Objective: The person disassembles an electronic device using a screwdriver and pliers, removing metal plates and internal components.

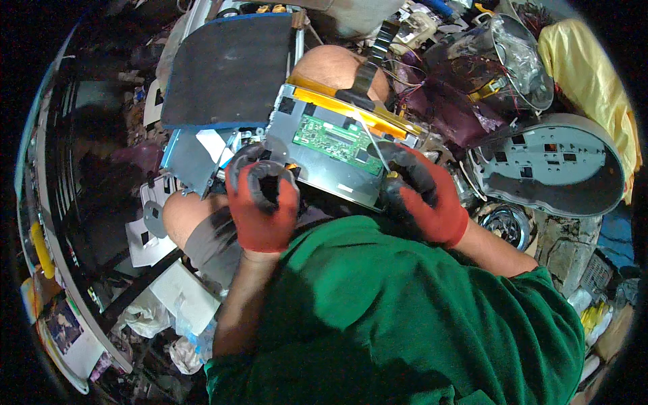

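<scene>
A flat display panel (324, 177) lies tilted across my lap, its metal back facing up. It carries a green circuit board (327, 140), and an orange film strip (324, 101) runs along its far edge. My left hand (264, 202), in a red and black glove, has its fingers curled at the panel's near left corner. My right hand (428, 196), gloved alike, is closed round a thin screwdriver (375, 145) at the panel's right end. The screwdriver's shaft points away over the board toward the orange strip; its handle is mostly hidden in the hand.
A dark flat sheet (226, 71) with blue edges stands at the far left. On the right are a grey plastic housing (553, 165), a clear bucket (516, 61) of scrap and a yellow sack (584, 81). A large black screen frame (88, 182) lies at the left.
</scene>
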A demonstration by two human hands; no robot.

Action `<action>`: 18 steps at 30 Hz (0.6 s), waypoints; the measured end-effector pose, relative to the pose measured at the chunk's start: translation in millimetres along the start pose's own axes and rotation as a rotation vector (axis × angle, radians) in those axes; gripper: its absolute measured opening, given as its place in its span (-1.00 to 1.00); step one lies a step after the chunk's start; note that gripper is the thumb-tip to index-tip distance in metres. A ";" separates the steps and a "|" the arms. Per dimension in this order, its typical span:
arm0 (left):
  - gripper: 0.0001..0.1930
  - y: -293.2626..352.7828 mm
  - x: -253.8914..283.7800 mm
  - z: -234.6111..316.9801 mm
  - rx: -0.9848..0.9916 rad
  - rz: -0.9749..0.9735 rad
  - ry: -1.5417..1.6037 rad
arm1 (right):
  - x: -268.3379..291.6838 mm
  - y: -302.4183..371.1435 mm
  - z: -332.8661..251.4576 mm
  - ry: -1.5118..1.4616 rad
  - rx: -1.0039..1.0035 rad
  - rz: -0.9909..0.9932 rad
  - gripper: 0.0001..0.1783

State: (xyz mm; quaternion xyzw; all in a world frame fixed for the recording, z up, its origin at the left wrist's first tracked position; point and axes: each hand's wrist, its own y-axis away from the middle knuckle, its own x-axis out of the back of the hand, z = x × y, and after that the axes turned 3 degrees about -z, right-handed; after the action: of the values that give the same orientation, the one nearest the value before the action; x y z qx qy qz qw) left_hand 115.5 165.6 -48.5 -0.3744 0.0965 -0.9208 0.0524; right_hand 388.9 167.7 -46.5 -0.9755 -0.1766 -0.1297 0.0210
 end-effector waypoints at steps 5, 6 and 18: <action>-0.58 2.5 -12.3 -13.9 -0.018 0.095 0.150 | 23.3 -3.3 -17.6 -0.678 -0.333 -0.015 -0.49; -0.52 -4.1 -3.8 -8.3 -0.013 -0.046 0.046 | 28.1 -3.9 -17.3 -0.795 -0.342 -0.006 -0.52; -0.43 -5.3 -6.1 -4.1 0.025 -0.098 0.186 | 67.8 26.0 -2.0 -0.047 -0.197 -0.025 -0.41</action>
State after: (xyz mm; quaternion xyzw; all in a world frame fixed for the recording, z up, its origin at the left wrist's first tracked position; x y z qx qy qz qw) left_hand 116.9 172.4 -54.4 -0.2907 0.0711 -0.9542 0.0028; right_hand 458.8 166.2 -26.8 -0.9732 -0.1758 -0.1239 -0.0808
